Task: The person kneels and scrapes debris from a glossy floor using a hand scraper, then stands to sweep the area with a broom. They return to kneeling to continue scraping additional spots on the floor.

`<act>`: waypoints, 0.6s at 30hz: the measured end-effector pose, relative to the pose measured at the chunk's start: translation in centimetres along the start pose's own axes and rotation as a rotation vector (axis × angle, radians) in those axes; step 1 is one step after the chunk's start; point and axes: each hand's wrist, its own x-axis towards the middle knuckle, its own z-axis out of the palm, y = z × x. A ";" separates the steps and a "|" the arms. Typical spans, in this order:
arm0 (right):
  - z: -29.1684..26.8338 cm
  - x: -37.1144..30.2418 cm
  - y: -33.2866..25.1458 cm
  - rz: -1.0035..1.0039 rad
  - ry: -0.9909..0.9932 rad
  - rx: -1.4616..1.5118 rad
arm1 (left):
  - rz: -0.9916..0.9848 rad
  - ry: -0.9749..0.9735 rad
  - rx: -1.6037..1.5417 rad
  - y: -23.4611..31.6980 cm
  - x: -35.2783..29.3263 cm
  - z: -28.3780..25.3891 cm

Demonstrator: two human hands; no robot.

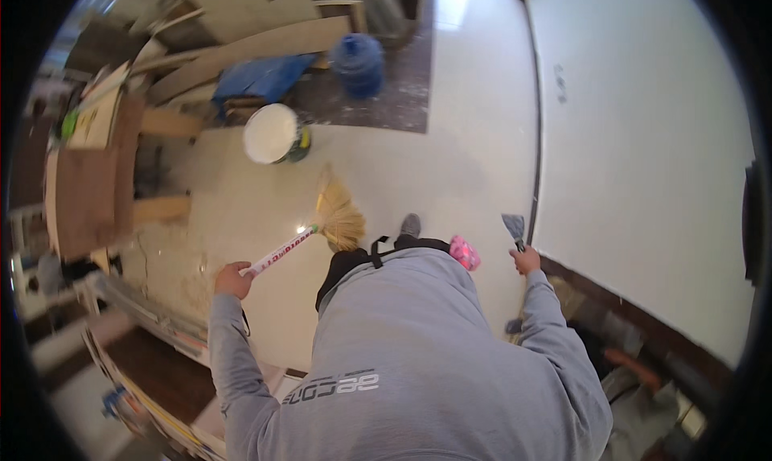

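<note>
My left hand (233, 280) is closed round the end of a broom's white and red handle. Straw-coloured bristles fan out at the far end of the broom (339, 216), low over the pale floor in front of my legs. On the right, my right hand (526, 260) grips the dark handle of a putty knife (515, 224), its wide grey blade pointing away from me, close to the wall. A pink patterned cloth or glove (464, 253) hangs at my right hip. One grey shoe (410, 224) shows beneath me.
Ahead on the left stand a white-lidded bucket (272, 133) and a blue water jug (357, 65). Behind them lie a blue sheet (261, 76) and stacked boards (265, 51). Brown wooden furniture (88, 187) stands left. Another person (635, 405) is at the lower right.
</note>
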 end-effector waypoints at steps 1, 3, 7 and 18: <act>-0.8 -1.6 0.8 0.069 0.004 0.027 | 0.039 -0.007 -0.040 2.7 0.1 -0.2; -0.7 -4.6 3.1 0.132 0.030 0.091 | 0.149 -0.010 -0.025 8.9 0.3 -0.7; 1.8 -4.5 4.5 0.174 0.013 0.200 | 0.439 0.109 -0.101 16.6 6.5 1.9; 8.5 -6.9 0.1 0.306 -0.062 0.291 | 0.139 -0.424 -0.924 30.4 17.9 2.4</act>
